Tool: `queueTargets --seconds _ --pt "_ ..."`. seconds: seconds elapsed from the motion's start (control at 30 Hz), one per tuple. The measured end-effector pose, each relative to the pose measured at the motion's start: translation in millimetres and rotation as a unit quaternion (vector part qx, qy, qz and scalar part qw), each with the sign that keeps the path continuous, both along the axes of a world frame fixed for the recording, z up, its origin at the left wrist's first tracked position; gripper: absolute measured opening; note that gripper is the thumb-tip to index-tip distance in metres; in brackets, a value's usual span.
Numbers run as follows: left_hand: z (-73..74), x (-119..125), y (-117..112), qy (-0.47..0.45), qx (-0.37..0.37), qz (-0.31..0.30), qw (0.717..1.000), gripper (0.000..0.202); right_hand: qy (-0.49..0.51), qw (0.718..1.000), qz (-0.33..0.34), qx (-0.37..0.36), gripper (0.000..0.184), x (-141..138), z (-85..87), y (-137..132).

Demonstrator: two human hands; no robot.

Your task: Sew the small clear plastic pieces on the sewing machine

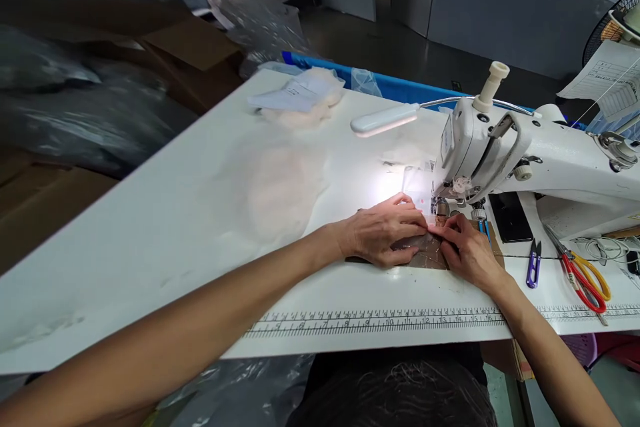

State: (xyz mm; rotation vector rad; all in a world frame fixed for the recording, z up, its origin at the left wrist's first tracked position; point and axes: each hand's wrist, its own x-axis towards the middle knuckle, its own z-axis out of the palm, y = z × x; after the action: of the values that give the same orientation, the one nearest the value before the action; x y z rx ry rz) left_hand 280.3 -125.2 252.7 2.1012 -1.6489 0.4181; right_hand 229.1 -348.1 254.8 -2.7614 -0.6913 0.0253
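Observation:
My left hand (387,233) lies palm down left of the needle area, its fingers spread and slightly bent over a sheer, pale piece of fabric (416,181). Close to the presser foot (440,207), my right hand (469,250) has thumb and forefinger pinched at the near edge of this fabric. Both hands' fingertips almost meet just in front of the foot. A white sewing machine (485,147) stands over them, its lamp lighting the cloth. Beneath the hands is a brown, shiny plate (433,259). The exact fold of the fabric is hidden by my fingers.
Right of my hand lie a black phone (511,217), purple thread snips (533,265) and scissors with red and yellow handles (585,277). Pale sheer pieces (275,190) lie left, a bundle with paper (300,97) behind. A ruler strip (390,322) follows the table's front edge.

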Motion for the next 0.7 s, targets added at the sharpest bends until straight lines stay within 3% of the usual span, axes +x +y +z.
queueTargets --seconds 0.4,0.7 --pt "-0.6 6.9 3.0 0.022 0.048 0.038 0.998 0.024 0.015 0.994 -0.012 -0.109 0.046 8.1 7.4 9.2" --pt "-3.5 10.4 2.8 0.009 0.06 0.065 0.996 0.025 -0.019 0.997 0.012 -0.074 0.041 9.0 2.1 3.8"
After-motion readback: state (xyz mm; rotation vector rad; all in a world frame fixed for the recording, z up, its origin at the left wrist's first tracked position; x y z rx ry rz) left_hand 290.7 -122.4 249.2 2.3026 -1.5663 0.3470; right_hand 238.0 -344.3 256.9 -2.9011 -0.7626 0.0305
